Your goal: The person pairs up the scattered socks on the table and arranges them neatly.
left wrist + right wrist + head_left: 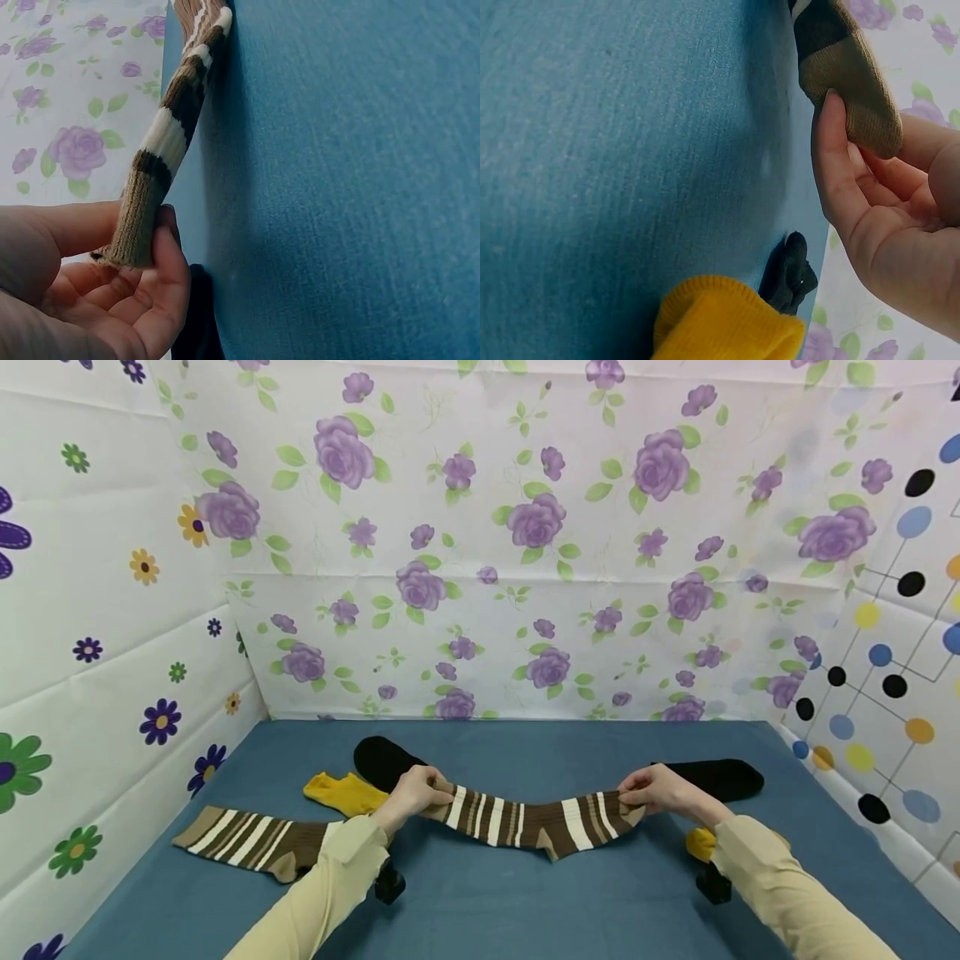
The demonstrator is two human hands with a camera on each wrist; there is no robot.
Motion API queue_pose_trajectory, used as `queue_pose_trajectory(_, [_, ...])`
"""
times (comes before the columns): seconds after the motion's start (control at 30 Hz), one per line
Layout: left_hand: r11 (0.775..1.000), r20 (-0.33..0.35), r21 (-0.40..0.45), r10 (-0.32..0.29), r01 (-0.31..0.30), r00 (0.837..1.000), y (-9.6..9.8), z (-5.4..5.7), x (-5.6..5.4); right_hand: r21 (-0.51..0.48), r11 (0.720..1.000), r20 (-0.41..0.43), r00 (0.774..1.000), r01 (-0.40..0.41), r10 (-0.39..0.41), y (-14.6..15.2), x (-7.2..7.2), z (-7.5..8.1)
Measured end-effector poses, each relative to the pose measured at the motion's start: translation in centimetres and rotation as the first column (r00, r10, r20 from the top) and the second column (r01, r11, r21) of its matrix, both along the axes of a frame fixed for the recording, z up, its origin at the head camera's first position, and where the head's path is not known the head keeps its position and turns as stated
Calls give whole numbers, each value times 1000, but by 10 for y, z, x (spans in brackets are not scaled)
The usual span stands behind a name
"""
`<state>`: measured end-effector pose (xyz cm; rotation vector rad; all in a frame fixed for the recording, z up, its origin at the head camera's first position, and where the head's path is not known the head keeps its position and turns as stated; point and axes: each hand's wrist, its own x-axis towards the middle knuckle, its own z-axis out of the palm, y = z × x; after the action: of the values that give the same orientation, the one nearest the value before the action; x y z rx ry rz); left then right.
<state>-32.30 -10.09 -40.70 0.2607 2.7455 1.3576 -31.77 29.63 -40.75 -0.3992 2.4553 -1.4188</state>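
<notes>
A brown, white and tan striped sock (513,825) stretches between my two hands, its middle and heel sagging. My left hand (411,797) pinches the tan ribbed cuff (135,221) between thumb and fingers. At the other end, my right hand (666,790) pinches the tan toe (851,94). A second striped sock (243,842) lies flat on the table to the left, partly behind my left sleeve.
On the blue table (525,910), a yellow sock (343,793) and a black sock (384,763) lie beyond my left hand. Another black sock (720,778) lies behind my right hand. A yellow sock (724,322) sits near my right wrist. Patterned sheets (495,635) enclose the table's back and sides.
</notes>
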Motion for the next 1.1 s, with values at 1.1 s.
queue_pose_trajectory(1.1, [988,-41,-156,-17,10,999,-2,-6,-4,58,996,-93,994,61,-56,-1,-3,-7])
